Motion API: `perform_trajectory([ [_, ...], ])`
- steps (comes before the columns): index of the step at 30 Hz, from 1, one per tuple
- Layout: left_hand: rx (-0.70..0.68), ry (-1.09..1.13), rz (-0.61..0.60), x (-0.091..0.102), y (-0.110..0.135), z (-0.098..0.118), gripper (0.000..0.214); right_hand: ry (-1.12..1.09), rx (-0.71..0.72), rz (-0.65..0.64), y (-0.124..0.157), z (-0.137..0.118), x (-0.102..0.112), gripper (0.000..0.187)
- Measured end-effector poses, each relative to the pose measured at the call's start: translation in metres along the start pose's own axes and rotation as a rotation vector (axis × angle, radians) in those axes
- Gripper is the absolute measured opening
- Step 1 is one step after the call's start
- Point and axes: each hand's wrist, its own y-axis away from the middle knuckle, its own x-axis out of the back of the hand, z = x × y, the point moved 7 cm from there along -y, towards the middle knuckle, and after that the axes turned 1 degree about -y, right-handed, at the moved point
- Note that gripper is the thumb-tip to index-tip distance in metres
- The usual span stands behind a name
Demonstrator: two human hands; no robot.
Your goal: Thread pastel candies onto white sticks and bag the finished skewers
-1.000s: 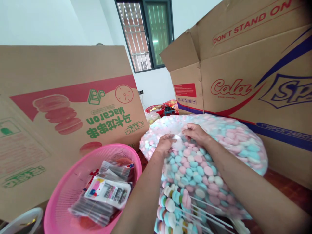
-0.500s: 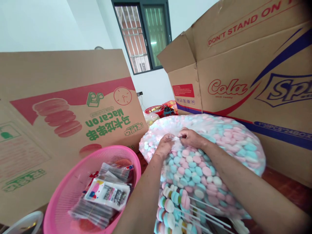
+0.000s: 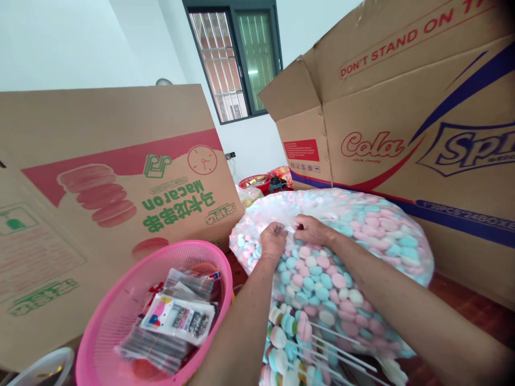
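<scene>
A large clear plastic bag (image 3: 386, 230) bulges with pink, blue and white candies shaped like macaron shells. My left hand (image 3: 273, 239) pinches the gathered plastic near the bag's top. Just to its right, my right hand (image 3: 311, 229) grips the same bunched plastic, its fingers closed. A small gap lies between the two hands. Nearer to me, below the hands, skewered macaron candies (image 3: 287, 340) on white sticks lie against the bag's front.
On the left, a pink plastic basket (image 3: 96, 316) holds stacks of printed packets (image 3: 179, 316). Behind it stands a Macaron carton (image 3: 100, 118). An open Cola carton (image 3: 374, 112) rises at the right. A white tub (image 3: 60, 359) sits at bottom left; a red basin (image 3: 254, 183) is farther back.
My left hand has shifted slightly right and turned more upright, still on the plastic. My right hand has moved only a little. The bag's gathered part is slightly changed.
</scene>
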Motion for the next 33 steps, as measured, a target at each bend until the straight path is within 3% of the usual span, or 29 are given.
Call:
perform_trajectory([
  [2,0.028,0.009,-0.058,0.0,0.003,0.004,0.009,-0.04,-0.017,-0.002,0.001,0.0,0.002,0.007],
  [7,0.077,0.006,-0.283,0.002,0.013,0.022,0.04,-0.129,-0.066,0.015,0.002,-0.001,0.008,0.013],
  [9,0.086,-0.018,-0.304,0.002,0.012,0.025,0.047,-0.143,-0.083,0.012,0.004,-0.001,0.008,0.016],
  [14,0.173,0.059,-0.2,0.001,0.0,0.008,0.038,-0.117,-0.113,0.061,0.002,0.002,0.008,0.015],
  [18,0.238,0.149,-0.16,0.0,-0.002,-0.004,0.044,-0.058,-0.123,0.239,-0.003,0.002,0.011,0.013],
  [22,0.208,0.255,-0.131,-0.004,0.003,0.0,0.035,-0.079,-0.129,0.397,-0.002,-0.002,0.015,0.018],
  [28,0.116,0.388,-0.038,-0.008,0.004,0.006,0.029,-0.321,-0.142,0.514,0.005,0.0,0.018,0.013],
  [33,0.1,0.43,0.016,-0.01,-0.001,-0.004,0.028,-0.67,-0.214,0.479,0.006,0.008,0.011,0.021],
])
